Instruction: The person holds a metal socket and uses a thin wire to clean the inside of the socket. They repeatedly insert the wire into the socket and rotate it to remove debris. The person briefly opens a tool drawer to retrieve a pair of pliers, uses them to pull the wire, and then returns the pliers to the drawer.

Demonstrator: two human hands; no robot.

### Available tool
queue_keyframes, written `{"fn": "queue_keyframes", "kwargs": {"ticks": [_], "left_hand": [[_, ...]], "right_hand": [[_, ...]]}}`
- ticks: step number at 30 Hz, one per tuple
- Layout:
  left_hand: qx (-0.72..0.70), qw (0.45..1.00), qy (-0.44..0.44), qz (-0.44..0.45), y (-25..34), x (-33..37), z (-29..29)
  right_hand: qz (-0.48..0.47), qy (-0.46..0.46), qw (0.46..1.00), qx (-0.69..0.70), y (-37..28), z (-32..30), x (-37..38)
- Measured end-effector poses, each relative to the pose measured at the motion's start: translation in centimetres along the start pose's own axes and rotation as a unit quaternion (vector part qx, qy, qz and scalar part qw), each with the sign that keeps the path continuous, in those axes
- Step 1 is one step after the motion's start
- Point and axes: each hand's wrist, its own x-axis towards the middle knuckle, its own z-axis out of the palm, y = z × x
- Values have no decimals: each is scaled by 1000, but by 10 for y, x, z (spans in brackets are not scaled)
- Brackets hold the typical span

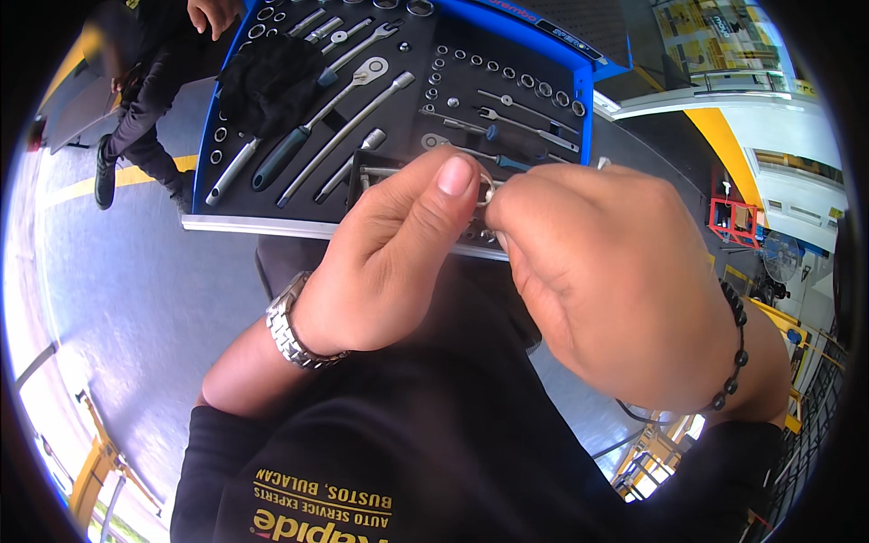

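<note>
Both hands meet in front of my chest, over the near edge of an open tool drawer [204, 221]. My left hand [389, 249] is closed, its thumb pressed along the top, with a small shiny metal piece [487, 193] at the fingertips. Against that same piece, my right hand [606, 271] is closed in a pinch. Its exact kind is mostly hidden by the fingers. A small pale tip [604, 163] shows behind the right knuckles; what it belongs to is hidden. Just beyond the left hand sits a dark open case [367, 163] with metal rods.
Black foam in the blue drawer holds ratchets [371, 71], extension bars [362, 127] and rows of sockets [525, 80]. A black cloth-like bundle [272, 81] covers some tools. Another person [149, 136] is at the far left. A red metal stand [735, 222] is at right.
</note>
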Motion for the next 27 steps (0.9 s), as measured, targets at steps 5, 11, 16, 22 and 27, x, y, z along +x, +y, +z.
{"fn": "queue_keyframes", "kwargs": {"ticks": [5,11,16,22,27], "left_hand": [[-88,995,0,-51,12,-4,-1],[-65,998,-14,-9,21,-5,-8],[-188,982,-21,27,13,-9,-10],[-119,974,-35,189,7,-2,1],[-112,958,-105,241,3,1,0]], "right_hand": [[-40,15,998,42,10,-5,5],[-46,17,995,87,7,-30,-3],[-61,50,990,120,7,-11,-19],[47,134,969,204,-2,14,-32],[89,161,908,378,5,25,-41]]}}
